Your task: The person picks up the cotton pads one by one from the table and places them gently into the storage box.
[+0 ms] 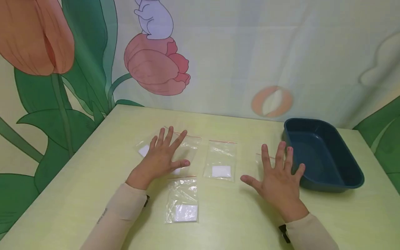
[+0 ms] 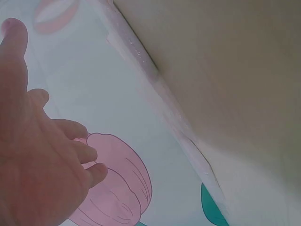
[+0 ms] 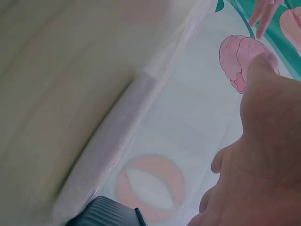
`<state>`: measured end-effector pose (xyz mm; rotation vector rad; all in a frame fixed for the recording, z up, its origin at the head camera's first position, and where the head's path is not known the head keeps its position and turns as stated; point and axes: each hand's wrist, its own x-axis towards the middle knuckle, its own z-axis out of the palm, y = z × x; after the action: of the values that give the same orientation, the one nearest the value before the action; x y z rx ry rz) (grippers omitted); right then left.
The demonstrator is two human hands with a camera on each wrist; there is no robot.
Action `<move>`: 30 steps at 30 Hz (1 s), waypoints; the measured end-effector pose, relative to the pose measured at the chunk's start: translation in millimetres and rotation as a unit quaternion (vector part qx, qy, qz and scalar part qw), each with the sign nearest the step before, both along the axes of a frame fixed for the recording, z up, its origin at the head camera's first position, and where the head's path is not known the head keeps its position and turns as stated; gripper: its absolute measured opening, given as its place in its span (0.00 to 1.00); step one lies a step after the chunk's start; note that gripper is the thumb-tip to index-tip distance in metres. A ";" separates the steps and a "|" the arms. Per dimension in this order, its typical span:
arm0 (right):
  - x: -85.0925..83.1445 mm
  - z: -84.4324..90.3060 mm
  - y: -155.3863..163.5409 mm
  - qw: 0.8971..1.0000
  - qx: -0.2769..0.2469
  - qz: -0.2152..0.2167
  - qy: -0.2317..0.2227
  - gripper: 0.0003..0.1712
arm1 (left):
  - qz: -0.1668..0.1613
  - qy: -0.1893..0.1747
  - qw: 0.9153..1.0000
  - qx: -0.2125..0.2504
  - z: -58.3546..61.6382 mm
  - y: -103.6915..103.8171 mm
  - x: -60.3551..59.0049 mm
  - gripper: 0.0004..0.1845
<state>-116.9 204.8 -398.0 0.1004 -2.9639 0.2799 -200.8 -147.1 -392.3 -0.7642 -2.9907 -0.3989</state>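
Observation:
My left hand (image 1: 160, 157) has its fingers spread and holds nothing. It appears above two clear zip bags, partly hiding a far-left bag (image 1: 144, 150) and another bag (image 1: 192, 146) with a red seal line. My right hand (image 1: 277, 184), fingers also spread, covers most of another clear bag (image 1: 260, 162). Whether either hand touches a bag cannot be told. Between the hands lies a flat zip bag (image 1: 221, 156) with a white rectangle inside. Nearer me is a crinkled zip bag (image 1: 182, 189), also with a white rectangle. Both wrist views show extended fingers without any object.
A dark blue tray (image 1: 356, 178) stands at the right, just beyond my right hand's fingers. The pale table (image 1: 93, 194) ends at the back against a curtain (image 1: 225, 69) printed with tulips and a white animal.

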 end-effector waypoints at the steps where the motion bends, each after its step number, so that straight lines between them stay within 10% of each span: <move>1: 0.1 0.3 0.5 1.000 0.001 0.000 0.000 0.67 | 0.000 0.001 1.000 0.000 0.1 0.6 0.3 0.53; 20: -2.8 14.6 9.8 1.000 -0.019 -0.002 -0.020 0.69 | 0.057 -0.013 0.998 -0.018 14.9 -27.6 -21.7 0.53; 30: 6.4 32.8 128.5 1.000 0.007 -0.008 -0.022 0.64 | 0.095 -0.075 0.988 0.094 50.2 -69.3 -48.2 0.44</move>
<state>-110.5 333.2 -365.2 0.0728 -3.0096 0.2619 -248.9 -216.4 -342.1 -0.4480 -3.0662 -0.7461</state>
